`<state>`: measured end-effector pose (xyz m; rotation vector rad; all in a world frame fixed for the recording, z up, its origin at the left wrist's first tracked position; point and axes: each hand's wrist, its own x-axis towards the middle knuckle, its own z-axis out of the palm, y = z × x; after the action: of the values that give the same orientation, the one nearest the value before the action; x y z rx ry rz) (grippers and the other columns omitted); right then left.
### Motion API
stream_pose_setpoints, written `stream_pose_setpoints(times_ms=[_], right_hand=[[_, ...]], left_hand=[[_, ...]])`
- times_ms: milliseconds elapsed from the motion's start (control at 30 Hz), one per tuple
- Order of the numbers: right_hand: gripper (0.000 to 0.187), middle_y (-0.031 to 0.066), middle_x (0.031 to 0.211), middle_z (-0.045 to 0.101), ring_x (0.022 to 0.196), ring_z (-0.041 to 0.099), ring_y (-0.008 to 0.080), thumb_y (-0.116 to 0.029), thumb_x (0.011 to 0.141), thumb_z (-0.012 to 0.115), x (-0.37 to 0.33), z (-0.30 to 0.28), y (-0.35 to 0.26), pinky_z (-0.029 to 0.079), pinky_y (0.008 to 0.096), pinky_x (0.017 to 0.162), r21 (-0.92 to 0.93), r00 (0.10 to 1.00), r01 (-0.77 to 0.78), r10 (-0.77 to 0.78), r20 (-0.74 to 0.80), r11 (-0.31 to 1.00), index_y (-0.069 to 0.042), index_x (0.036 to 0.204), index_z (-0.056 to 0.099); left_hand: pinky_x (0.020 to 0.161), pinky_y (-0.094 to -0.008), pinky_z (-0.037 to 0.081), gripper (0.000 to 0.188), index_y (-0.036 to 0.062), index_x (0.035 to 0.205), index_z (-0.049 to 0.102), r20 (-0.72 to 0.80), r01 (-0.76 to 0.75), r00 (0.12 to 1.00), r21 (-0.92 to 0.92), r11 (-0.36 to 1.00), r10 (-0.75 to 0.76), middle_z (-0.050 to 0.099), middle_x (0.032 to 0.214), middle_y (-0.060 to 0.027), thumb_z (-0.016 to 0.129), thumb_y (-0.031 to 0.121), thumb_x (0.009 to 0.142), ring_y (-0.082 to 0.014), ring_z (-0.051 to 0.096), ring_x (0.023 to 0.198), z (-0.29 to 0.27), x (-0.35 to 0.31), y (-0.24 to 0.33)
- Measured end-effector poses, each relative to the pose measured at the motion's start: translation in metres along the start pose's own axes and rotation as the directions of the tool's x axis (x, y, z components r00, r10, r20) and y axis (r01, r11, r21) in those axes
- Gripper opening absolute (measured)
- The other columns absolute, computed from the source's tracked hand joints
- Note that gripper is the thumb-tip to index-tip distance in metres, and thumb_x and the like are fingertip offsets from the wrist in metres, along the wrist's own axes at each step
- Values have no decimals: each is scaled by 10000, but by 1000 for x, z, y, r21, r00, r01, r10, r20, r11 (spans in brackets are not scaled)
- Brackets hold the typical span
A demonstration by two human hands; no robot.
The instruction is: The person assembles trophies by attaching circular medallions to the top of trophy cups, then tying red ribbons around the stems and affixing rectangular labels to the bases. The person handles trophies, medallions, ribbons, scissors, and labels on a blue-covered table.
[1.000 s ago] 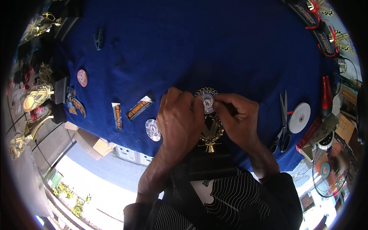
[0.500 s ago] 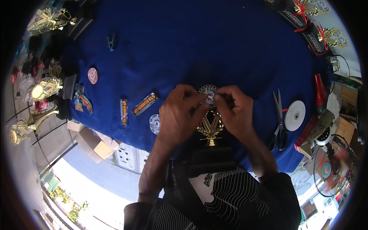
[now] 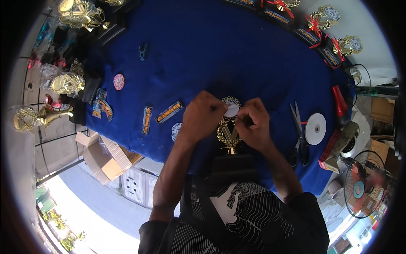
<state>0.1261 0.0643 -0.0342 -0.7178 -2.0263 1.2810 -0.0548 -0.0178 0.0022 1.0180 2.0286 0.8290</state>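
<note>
Trophy at the near edge of the blue cloth, left hand and right hand curled at its round label, any grip indiscernible; uneven finger pressure could crease or shift the label.

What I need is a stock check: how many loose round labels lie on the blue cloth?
2: a pink-and-white label at the left of the cloth, and a blue-and-white label partly hidden by the left wrist. Others may be covered.
</note>
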Motion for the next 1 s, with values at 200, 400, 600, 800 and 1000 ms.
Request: stream_pose_setpoints(times_ms=[200, 400, 600, 800, 1000], right_hand=[[180, 92, 965, 567, 703, 608, 162, 36, 824, 746, 1, 7, 4, 491, 301, 605, -96, 998, 49, -51, -24, 994, -41, 984, 718], [103, 88, 982, 572, 698, 604, 153, 24, 831, 730, -1, 4, 6, 481, 302, 596, -86, 998, 53, -51, 29, 995, -32, 914, 709], [110, 130, 1105, 617, 668, 603, 156, 69, 763, 615, 0, 0, 4, 473, 312, 578, 36, 993, 84, -87, 77, 996, -12, 831, 643], [64, 188, 1082, 664, 671, 630, 212, 54, 736, 538, -5, -18, -11, 485, 336, 586, -66, 961, 4, 14, 278, 998, 5, 760, 573], [48, 181, 1013, 685, 587, 483, 106, 32, 744, 486, 9, -29, -13, 401, 302, 547, 73, 929, -25, -3, 369, 997, -1, 746, 522]], left_hand=[[862, -453, 558, 181, 87, 925, 812, -95, 31, 995, 28, 999, -28, 702, 1043, -169, 739, 245, 876, -362, 714, 977, 10, 0, 2], [836, -419, 561, 220, 55, 995, 804, -97, -27, 995, 73, 997, 34, 683, 1053, -136, 758, 231, 872, -312, 701, 944, 12, -9, 0], [873, -428, 556, 318, 75, 1084, 782, -149, -361, 913, 146, 921, 381, 638, 1167, -129, 820, 178, 786, -310, 650, 1059, 13, -37, -12], [865, -432, 549, 286, 71, 991, 779, -166, -408, 885, 175, 896, 435, 634, 1164, -130, 852, 149, 726, -317, 641, 1029, 22, -40, -17], [869, -440, 530, 229, 63, 909, 755, -188, -430, 865, 201, 880, 466, 638, 1157, -126, 854, 128, 713, -320, 639, 1024, 27, -42, -18]])
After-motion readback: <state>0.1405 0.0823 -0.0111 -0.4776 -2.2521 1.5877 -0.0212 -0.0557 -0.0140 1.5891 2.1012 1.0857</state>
